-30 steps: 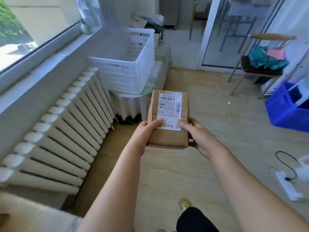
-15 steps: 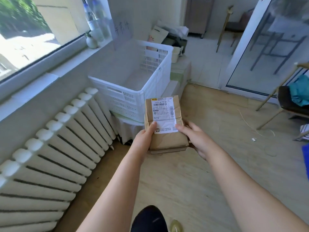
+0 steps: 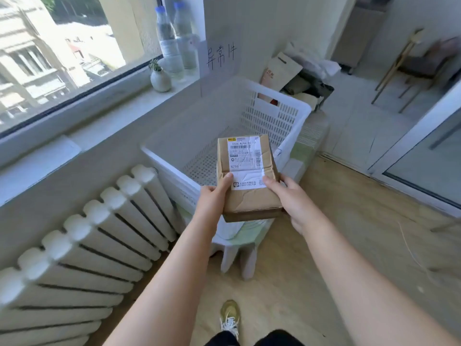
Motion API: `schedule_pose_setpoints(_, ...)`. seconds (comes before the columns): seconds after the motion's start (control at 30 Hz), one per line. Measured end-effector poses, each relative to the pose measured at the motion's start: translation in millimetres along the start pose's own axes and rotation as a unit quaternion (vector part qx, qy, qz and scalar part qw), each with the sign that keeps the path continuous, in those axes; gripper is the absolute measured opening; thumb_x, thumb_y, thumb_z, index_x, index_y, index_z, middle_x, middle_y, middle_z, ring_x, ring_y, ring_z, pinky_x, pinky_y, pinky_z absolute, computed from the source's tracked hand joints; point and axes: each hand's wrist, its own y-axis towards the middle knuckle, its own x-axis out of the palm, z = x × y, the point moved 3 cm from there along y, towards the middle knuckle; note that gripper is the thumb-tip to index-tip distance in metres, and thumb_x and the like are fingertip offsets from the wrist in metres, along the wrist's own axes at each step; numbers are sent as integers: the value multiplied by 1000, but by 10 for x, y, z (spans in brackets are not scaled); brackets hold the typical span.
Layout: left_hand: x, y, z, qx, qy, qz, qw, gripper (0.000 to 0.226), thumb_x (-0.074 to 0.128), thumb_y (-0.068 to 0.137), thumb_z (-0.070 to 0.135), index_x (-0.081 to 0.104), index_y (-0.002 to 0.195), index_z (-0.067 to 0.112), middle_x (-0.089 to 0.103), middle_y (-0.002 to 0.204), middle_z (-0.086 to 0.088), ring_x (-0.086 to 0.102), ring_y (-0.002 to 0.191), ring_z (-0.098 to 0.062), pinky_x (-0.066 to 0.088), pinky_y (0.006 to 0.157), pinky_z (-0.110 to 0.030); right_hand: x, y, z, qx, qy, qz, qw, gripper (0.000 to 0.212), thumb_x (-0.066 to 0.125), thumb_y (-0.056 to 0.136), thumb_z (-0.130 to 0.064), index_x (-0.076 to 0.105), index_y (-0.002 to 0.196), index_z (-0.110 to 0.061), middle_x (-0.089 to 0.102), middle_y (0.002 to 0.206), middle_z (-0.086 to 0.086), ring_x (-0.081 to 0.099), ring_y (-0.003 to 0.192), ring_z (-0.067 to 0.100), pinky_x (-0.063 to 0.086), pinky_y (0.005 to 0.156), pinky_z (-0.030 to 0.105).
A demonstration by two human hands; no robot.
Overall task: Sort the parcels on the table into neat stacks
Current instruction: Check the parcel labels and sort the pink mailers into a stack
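I hold a brown cardboard parcel [image 3: 249,193] with a white shipping label in both hands. My left hand [image 3: 212,198] grips its left side, thumb on the label. My right hand [image 3: 289,196] grips the right side, thumb on top as well. The parcel hangs over the near edge of a white plastic crate [image 3: 282,121], which looks empty inside. The crate stands on a low white table [image 3: 239,243] with a cloth over it.
A white radiator [image 3: 87,245] runs along the wall at the left under the windowsill, where two bottles [image 3: 174,41] and a small vase [image 3: 161,79] stand. Bags and packages [image 3: 299,76] lie behind the crate. A wooden chair [image 3: 411,63] stands far right.
I have stepped closer to the crate. The parcel, held in both hands throughout, now hangs over the crate's near edge instead of in front of it.
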Motion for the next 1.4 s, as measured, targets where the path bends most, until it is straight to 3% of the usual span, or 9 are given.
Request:
schedule_pose_setpoints(0.3, 153, 1127, 518, -6, -8, 84, 996, 52, 57, 88, 62, 62, 118, 20, 68, 111, 3, 65, 97, -16, 56, 86, -39, 130, 1564, -563, -4, -58, -59, 997, 32, 70, 90, -39, 64, 119, -30, 71, 116, -9, 67, 107, 11, 51, 100, 37)
schedule_pose_setpoints(0.43, 252, 1500, 453, -80, -50, 104, 990, 63, 52, 90, 65, 47, 143, 31, 56, 133, -1, 63, 101, -23, 61, 68, -36, 374, 2362, -584, 11, -134, -103, 986, 45, 72, 74, -51, 69, 113, -29, 72, 112, -8, 69, 103, 13, 54, 97, 39)
schedule_pose_setpoints(0.53, 326, 1785, 320, -154, -102, 143, 972, 65, 53, 91, 64, 42, 148, 33, 54, 135, -5, 66, 97, -29, 63, 63, -38, 579, 2894, -464, 61, -187, -177, 964, 33, 71, 85, -40, 68, 114, -23, 73, 111, -5, 69, 101, 14, 55, 94, 36)
schedule_pose_setpoints(0.73, 307, 2413, -69, -235, -169, 247, 925, 48, 55, 96, 46, 54, 133, 16, 62, 116, -3, 63, 100, -26, 57, 91, -44, 996, 3693, -16, 130, -290, -299, 900, 34, 66, 94, -30, 60, 126, -20, 69, 121, 1, 67, 106, 20, 54, 94, 38)
schedule_pose_setpoints(0.87, 302, 2682, -437, -285, -283, 298, 866, 42, 64, 94, 37, 60, 123, 7, 65, 100, -3, 60, 86, -20, 50, 79, -34, 1247, 3941, 319, 175, -339, -336, 861, 28, 61, 97, -31, 59, 124, -24, 68, 116, 0, 63, 103, 22, 51, 89, 44)
schedule_pose_setpoints(1.0, 288, 2956, -770, -299, -329, 330, 833, 45, 58, 98, 32, 50, 138, 12, 61, 114, -2, 59, 107, -25, 47, 94, -40, 1449, 4162, 725, 219, -379, -355, 826, 37, 59, 98, -32, 55, 134, -23, 65, 125, 4, 60, 114, 30, 49, 90, 53)
schedule_pose_setpoints(1.07, 274, 3069, -908, -298, -349, 341, 821, 46, 53, 101, 29, 43, 145, 22, 57, 117, 0, 55, 97, -20, 47, 96, -39, 1548, 4226, 888, 233, -379, -359, 821, 44, 60, 98, -31, 50, 140, -23, 62, 128, 4, 59, 115, 30, 50, 86, 51)
schedule_pose_setpoints(1.23, 170, 3289, -1362, -303, -399, 407, 764, 48, 46, 96, 13, 50, 142, 25, 61, 134, -4, 62, 111, -25, 48, 104, -39, 1754, 4331, 1128, 213, -385, -349, 827, 53, 62, 98, -24, 44, 147, -20, 60, 123, 1, 61, 92, 19, 56, 83, 45)
schedule_pose_setpoints(1.4, 99, 3312, -1577, -322, -452, 426, 715, 23, 45, 101, 16, 54, 79, 15, 57, 86, -4, 52, 72, -18, 42, 73, -32, 2091, 4366, 1246, 184, -355, -358, 844, 57, 55, 98, -7, 40, 151, -22, 59, 137, 9, 62, 106, 23, 54, 96, 42)
